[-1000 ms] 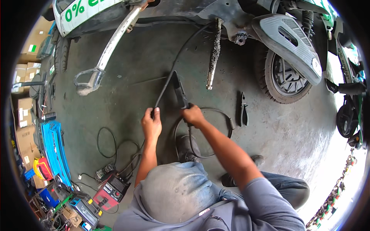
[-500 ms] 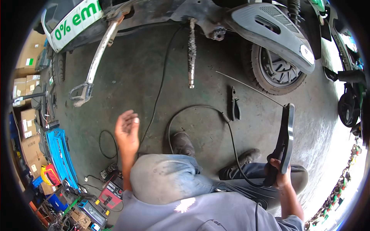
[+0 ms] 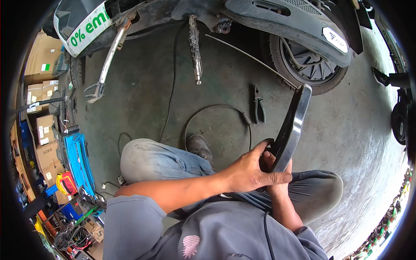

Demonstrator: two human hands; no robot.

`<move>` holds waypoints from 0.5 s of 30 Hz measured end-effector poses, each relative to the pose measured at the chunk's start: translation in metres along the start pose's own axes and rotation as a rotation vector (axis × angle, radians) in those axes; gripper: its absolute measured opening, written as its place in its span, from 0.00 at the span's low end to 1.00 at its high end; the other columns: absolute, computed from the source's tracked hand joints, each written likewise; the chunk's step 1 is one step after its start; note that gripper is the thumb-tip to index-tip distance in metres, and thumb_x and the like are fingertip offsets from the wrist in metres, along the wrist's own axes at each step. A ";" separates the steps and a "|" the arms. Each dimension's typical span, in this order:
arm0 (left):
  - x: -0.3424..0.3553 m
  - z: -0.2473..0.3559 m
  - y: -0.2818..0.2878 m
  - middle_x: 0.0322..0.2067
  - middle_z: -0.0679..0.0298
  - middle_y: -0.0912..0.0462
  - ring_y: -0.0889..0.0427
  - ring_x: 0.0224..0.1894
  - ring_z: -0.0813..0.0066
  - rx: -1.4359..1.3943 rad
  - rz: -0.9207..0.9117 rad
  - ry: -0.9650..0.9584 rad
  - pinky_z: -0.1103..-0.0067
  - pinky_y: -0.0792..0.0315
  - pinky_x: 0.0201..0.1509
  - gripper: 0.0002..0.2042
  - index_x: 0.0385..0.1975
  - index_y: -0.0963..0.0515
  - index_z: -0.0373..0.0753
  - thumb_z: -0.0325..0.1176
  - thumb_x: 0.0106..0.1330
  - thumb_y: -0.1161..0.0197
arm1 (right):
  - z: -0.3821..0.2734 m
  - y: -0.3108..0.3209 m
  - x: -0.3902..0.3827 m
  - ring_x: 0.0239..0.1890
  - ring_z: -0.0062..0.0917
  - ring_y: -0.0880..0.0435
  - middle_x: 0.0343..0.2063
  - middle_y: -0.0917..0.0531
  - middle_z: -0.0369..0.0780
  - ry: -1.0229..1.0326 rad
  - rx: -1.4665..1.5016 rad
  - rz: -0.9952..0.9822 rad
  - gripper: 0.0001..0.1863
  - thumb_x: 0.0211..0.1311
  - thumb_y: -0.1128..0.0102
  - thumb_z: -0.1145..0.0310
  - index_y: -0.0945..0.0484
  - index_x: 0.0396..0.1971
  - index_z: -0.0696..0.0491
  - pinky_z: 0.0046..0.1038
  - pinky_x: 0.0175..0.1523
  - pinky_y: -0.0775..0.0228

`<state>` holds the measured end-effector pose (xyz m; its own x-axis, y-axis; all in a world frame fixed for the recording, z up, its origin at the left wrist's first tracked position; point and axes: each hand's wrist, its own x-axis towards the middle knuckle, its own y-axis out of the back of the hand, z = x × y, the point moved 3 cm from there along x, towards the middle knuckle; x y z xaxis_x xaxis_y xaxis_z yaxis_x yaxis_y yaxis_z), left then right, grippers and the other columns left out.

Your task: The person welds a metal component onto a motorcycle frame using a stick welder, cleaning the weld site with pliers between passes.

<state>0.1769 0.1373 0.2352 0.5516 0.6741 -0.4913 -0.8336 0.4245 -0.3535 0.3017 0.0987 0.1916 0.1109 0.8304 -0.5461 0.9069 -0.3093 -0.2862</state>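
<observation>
A dark welding shield [image 3: 291, 130], seen edge-on with a shiny rim, stands tilted over my right thigh. My left hand [image 3: 249, 171] reaches across and wraps around its lower end. Closed on the same end, my right hand [image 3: 278, 189] lies partly behind the left. From the shield's top a thin welding rod [image 3: 249, 55] slants up and left; whatever clamps it is hidden. A black cable [image 3: 216, 106] loops over the floor towards my hands. Ahead, a metal bar [image 3: 195, 52], rough with weld beads, hangs from the scooter frame [image 3: 182, 15].
Pliers [image 3: 259, 104] lie on the floor near the scooter wheel [image 3: 312, 65]. A kickstand [image 3: 110, 56] juts down at left. Cardboard boxes [image 3: 47, 160] and blue packaging [image 3: 79, 162] line the left side. My boot [image 3: 199, 147] stands by the cable loop.
My left hand has come from open in the air at left across to the shield and closed on its lower end. The shield and rod have moved left and away from me.
</observation>
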 end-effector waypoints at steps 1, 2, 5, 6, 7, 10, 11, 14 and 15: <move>0.002 0.001 -0.004 0.48 0.52 0.29 0.28 0.52 0.65 0.024 -0.008 -0.033 0.74 0.33 0.56 0.50 0.66 0.47 0.33 0.54 0.50 0.26 | 0.004 0.002 0.001 0.36 0.18 0.23 0.37 0.25 0.34 -0.006 0.076 0.034 0.18 0.61 0.39 0.74 0.34 0.49 0.55 0.21 0.38 0.28; 0.008 -0.007 -0.005 0.46 0.54 0.28 0.28 0.50 0.68 -0.079 -0.001 0.036 0.75 0.33 0.54 0.49 0.65 0.46 0.34 0.53 0.49 0.25 | 0.004 0.007 0.004 0.38 0.19 0.22 0.38 0.24 0.35 0.032 -0.196 -0.036 0.18 0.61 0.39 0.72 0.33 0.49 0.56 0.22 0.41 0.27; 0.027 -0.016 -0.001 0.39 0.60 0.27 0.28 0.43 0.75 -0.277 -0.025 0.164 0.78 0.32 0.49 0.46 0.64 0.43 0.35 0.49 0.49 0.24 | 0.002 0.004 0.005 0.39 0.22 0.20 0.37 0.20 0.38 0.108 -0.331 -0.008 0.20 0.65 0.43 0.56 0.28 0.45 0.58 0.26 0.43 0.26; 0.033 -0.012 0.001 0.38 0.61 0.27 0.28 0.42 0.76 -0.279 -0.060 0.163 0.79 0.32 0.48 0.45 0.63 0.43 0.35 0.48 0.49 0.24 | 0.003 0.006 0.008 0.39 0.22 0.20 0.37 0.19 0.38 0.106 -0.360 -0.012 0.19 0.65 0.44 0.57 0.27 0.45 0.58 0.26 0.43 0.27; 0.036 -0.009 0.001 0.37 0.63 0.28 0.29 0.40 0.78 -0.280 -0.094 0.161 0.79 0.33 0.47 0.44 0.63 0.42 0.36 0.47 0.50 0.25 | 0.003 0.007 0.011 0.38 0.22 0.20 0.36 0.19 0.38 0.105 -0.389 -0.016 0.19 0.65 0.44 0.57 0.27 0.44 0.58 0.27 0.43 0.27; 0.039 -0.014 0.005 0.41 0.62 0.28 0.29 0.43 0.75 -0.285 -0.073 0.110 0.78 0.32 0.50 0.43 0.63 0.42 0.35 0.45 0.51 0.25 | 0.002 0.002 0.016 0.37 0.23 0.20 0.35 0.19 0.38 0.123 -0.457 -0.018 0.19 0.65 0.45 0.57 0.27 0.44 0.59 0.27 0.43 0.27; 0.038 -0.014 0.006 0.42 0.61 0.29 0.29 0.43 0.75 -0.308 -0.061 0.099 0.78 0.32 0.51 0.42 0.62 0.42 0.34 0.45 0.51 0.26 | 0.002 -0.001 0.017 0.37 0.24 0.20 0.35 0.19 0.39 0.133 -0.476 -0.017 0.19 0.65 0.45 0.57 0.27 0.43 0.59 0.28 0.43 0.27; 0.039 -0.015 0.009 0.42 0.61 0.29 0.29 0.44 0.74 -0.277 -0.038 0.076 0.78 0.32 0.52 0.42 0.62 0.42 0.34 0.45 0.51 0.26 | 0.005 0.002 0.021 0.37 0.24 0.19 0.35 0.19 0.39 0.118 -0.526 -0.055 0.19 0.65 0.45 0.57 0.27 0.43 0.59 0.28 0.43 0.26; 0.038 -0.016 0.009 0.43 0.61 0.30 0.29 0.44 0.74 -0.300 -0.034 0.079 0.78 0.32 0.52 0.42 0.62 0.42 0.34 0.45 0.51 0.26 | 0.005 0.001 0.021 0.37 0.24 0.19 0.35 0.19 0.39 0.116 -0.530 -0.061 0.19 0.65 0.45 0.56 0.27 0.43 0.59 0.28 0.43 0.26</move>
<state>0.1903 0.1572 0.2006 0.5898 0.6081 -0.5313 -0.7749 0.2412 -0.5842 0.3029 0.1138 0.1757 0.0685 0.8947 -0.4415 0.9904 -0.0077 0.1380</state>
